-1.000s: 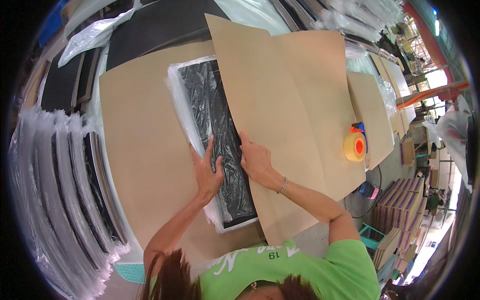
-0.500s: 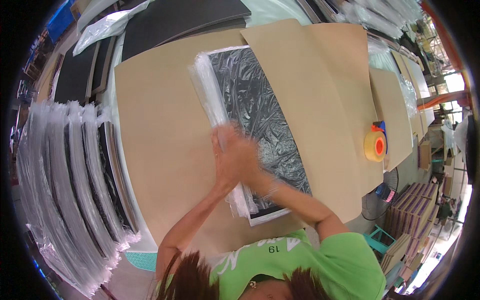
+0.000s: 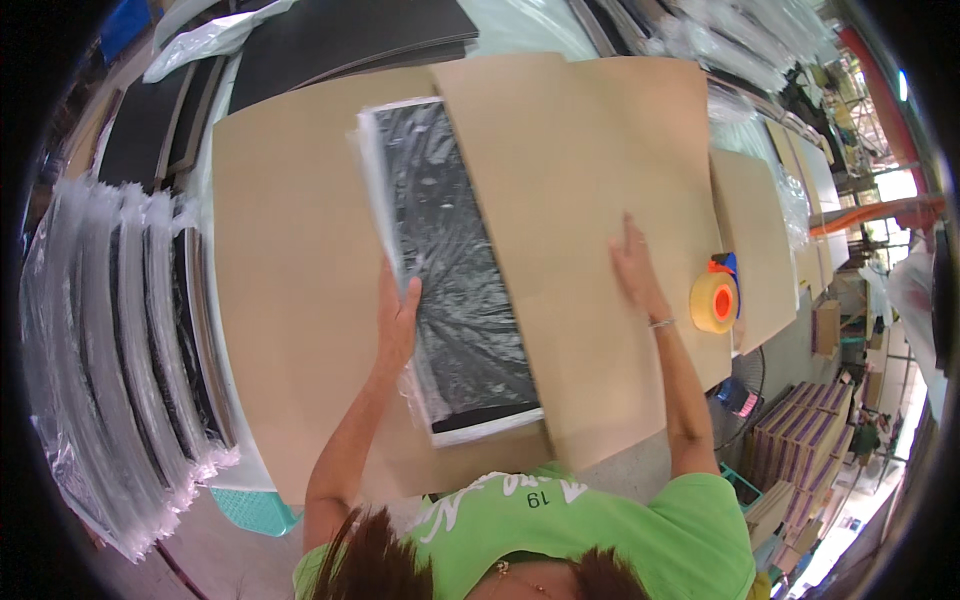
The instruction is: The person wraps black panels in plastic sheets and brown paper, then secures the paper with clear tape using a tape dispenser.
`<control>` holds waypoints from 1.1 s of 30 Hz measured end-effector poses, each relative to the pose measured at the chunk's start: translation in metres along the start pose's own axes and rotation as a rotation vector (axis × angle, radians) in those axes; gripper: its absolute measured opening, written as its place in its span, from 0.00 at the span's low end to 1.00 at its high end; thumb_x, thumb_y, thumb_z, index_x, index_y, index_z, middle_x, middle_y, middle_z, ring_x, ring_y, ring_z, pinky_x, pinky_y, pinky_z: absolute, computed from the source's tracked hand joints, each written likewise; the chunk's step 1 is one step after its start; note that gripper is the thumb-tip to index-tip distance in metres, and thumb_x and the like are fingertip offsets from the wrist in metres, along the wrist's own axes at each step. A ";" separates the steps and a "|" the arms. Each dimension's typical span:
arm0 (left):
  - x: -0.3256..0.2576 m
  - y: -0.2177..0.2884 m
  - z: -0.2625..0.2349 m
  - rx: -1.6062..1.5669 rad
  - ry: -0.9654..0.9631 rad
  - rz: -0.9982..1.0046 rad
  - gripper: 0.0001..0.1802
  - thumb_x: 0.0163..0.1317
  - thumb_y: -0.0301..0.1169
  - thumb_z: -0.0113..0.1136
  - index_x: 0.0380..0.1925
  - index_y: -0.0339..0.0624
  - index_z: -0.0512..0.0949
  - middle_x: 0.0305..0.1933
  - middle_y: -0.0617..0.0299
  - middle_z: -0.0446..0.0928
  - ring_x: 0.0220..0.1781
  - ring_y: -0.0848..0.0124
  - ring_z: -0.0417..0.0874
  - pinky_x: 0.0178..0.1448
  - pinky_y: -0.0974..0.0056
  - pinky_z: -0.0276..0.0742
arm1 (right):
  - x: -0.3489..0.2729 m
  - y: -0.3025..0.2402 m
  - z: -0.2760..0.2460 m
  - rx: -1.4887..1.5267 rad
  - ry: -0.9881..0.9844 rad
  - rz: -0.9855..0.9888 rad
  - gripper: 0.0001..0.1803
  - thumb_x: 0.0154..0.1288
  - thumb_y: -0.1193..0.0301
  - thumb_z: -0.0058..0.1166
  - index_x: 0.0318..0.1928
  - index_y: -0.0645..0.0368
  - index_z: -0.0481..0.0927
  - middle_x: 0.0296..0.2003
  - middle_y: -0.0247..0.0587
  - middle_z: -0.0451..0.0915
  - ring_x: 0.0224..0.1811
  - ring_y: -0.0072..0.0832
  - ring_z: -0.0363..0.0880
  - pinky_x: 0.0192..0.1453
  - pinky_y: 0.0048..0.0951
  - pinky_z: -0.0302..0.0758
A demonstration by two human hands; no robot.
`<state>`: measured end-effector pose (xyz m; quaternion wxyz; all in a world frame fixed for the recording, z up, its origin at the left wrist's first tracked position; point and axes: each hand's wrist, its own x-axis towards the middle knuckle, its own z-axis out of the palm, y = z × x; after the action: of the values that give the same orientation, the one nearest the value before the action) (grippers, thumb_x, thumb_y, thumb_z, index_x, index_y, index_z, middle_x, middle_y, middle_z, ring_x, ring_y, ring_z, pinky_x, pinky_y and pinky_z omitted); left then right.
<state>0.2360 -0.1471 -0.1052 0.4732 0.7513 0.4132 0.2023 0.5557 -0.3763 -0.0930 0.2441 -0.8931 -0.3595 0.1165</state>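
Observation:
A flat black panel [image 3: 450, 270] wrapped in clear plastic film lies on a large sheet of brown kraft paper [image 3: 290, 250]. Pale edging shows along its ends and left side. My left hand [image 3: 397, 325] grips that left side, its thumb on top and its other fingers partly hidden at the edge. Over the paper's right flap [image 3: 570, 200], which comes up to the panel's right side, my right hand [image 3: 636, 270] is spread with nothing in it, slightly blurred. Right of that hand stands a yellowish tape roll [image 3: 708, 303] on a blue and orange dispenser.
Several film-wrapped panels [image 3: 105, 350] stand in a row at the left. Bare dark boards [image 3: 340, 40] lie at the far side, beside more plastic-wrapped pieces [image 3: 735, 45]. A fan [image 3: 745, 385] and stacked cartons [image 3: 805, 435] are on the floor at the right.
My hands were together over the panel's left edge. The right has moved away to the right over the paper flap; the left holds the edge, and the loose film there now lies flatter.

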 end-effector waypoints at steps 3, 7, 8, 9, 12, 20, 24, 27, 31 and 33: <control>0.004 -0.006 -0.008 -0.131 0.050 -0.025 0.36 0.69 0.39 0.47 0.70 0.31 0.48 0.74 0.42 0.48 0.76 0.55 0.48 0.77 0.59 0.39 | -0.005 -0.035 0.003 -0.035 -0.088 0.001 0.36 0.71 0.54 0.41 0.71 0.63 0.52 0.69 0.54 0.55 0.71 0.52 0.52 0.73 0.42 0.53; 0.008 0.003 -0.015 -0.286 0.005 0.025 0.39 0.66 0.33 0.51 0.70 0.30 0.45 0.74 0.41 0.47 0.76 0.53 0.49 0.77 0.59 0.41 | -0.004 -0.014 -0.006 0.340 -0.018 0.275 0.36 0.72 0.50 0.38 0.70 0.62 0.55 0.68 0.51 0.56 0.69 0.47 0.55 0.72 0.41 0.54; 0.008 -0.008 -0.006 -0.122 0.056 0.080 0.40 0.65 0.32 0.52 0.70 0.30 0.44 0.74 0.41 0.47 0.76 0.53 0.49 0.76 0.59 0.41 | -0.003 -0.011 -0.005 0.423 -0.037 0.256 0.36 0.72 0.50 0.38 0.69 0.62 0.56 0.68 0.48 0.57 0.69 0.43 0.56 0.72 0.39 0.55; 0.009 -0.013 0.000 0.046 0.104 0.131 0.41 0.64 0.32 0.53 0.70 0.30 0.43 0.74 0.41 0.47 0.76 0.53 0.49 0.76 0.59 0.41 | -0.004 -0.012 -0.002 0.509 -0.059 0.240 0.35 0.72 0.49 0.38 0.69 0.62 0.57 0.68 0.46 0.59 0.68 0.39 0.57 0.72 0.37 0.55; 0.007 -0.006 0.002 -0.047 0.024 0.120 0.41 0.64 0.31 0.52 0.70 0.30 0.42 0.74 0.39 0.45 0.77 0.52 0.45 0.77 0.59 0.39 | -0.003 0.011 -0.022 0.970 -0.214 0.314 0.34 0.72 0.48 0.38 0.67 0.62 0.61 0.63 0.43 0.66 0.64 0.32 0.64 0.68 0.33 0.61; 0.006 0.008 0.000 -0.088 -0.054 0.026 0.39 0.66 0.38 0.49 0.72 0.37 0.45 0.75 0.41 0.43 0.78 0.55 0.43 0.77 0.58 0.38 | -0.005 0.001 -0.030 0.812 -0.297 0.393 0.32 0.74 0.51 0.38 0.66 0.64 0.63 0.60 0.40 0.71 0.60 0.28 0.69 0.65 0.29 0.65; 0.001 -0.004 -0.005 -0.445 0.067 -0.030 0.41 0.66 0.40 0.51 0.72 0.36 0.45 0.76 0.48 0.43 0.78 0.61 0.40 0.77 0.60 0.34 | -0.008 -0.003 -0.015 0.750 -0.173 0.323 0.33 0.73 0.51 0.38 0.67 0.64 0.62 0.61 0.39 0.70 0.61 0.27 0.68 0.64 0.28 0.66; -0.003 0.016 -0.008 -0.230 0.035 -0.018 0.39 0.67 0.38 0.48 0.71 0.31 0.44 0.76 0.46 0.45 0.77 0.58 0.45 0.77 0.61 0.37 | -0.017 -0.011 -0.008 0.781 -0.137 0.307 0.33 0.74 0.51 0.37 0.66 0.65 0.63 0.61 0.42 0.70 0.64 0.31 0.66 0.67 0.30 0.63; 0.000 0.001 -0.023 -0.898 -0.132 -0.092 0.38 0.68 0.39 0.46 0.71 0.31 0.44 0.76 0.47 0.45 0.78 0.60 0.44 0.77 0.62 0.36 | -0.017 0.022 -0.033 1.035 -0.110 0.268 0.33 0.73 0.51 0.37 0.65 0.66 0.64 0.59 0.44 0.72 0.64 0.33 0.68 0.67 0.32 0.65; -0.003 0.004 -0.009 -0.389 0.004 -0.044 0.39 0.68 0.39 0.47 0.71 0.31 0.44 0.76 0.47 0.46 0.77 0.60 0.46 0.77 0.62 0.39 | -0.015 0.014 -0.021 1.059 -0.167 0.338 0.31 0.73 0.52 0.38 0.64 0.64 0.65 0.58 0.43 0.73 0.60 0.31 0.71 0.63 0.32 0.69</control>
<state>0.2298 -0.1459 -0.0974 0.6127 0.6362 0.3837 0.2696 0.5618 -0.4029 -0.0817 0.6079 -0.6815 -0.1216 0.3888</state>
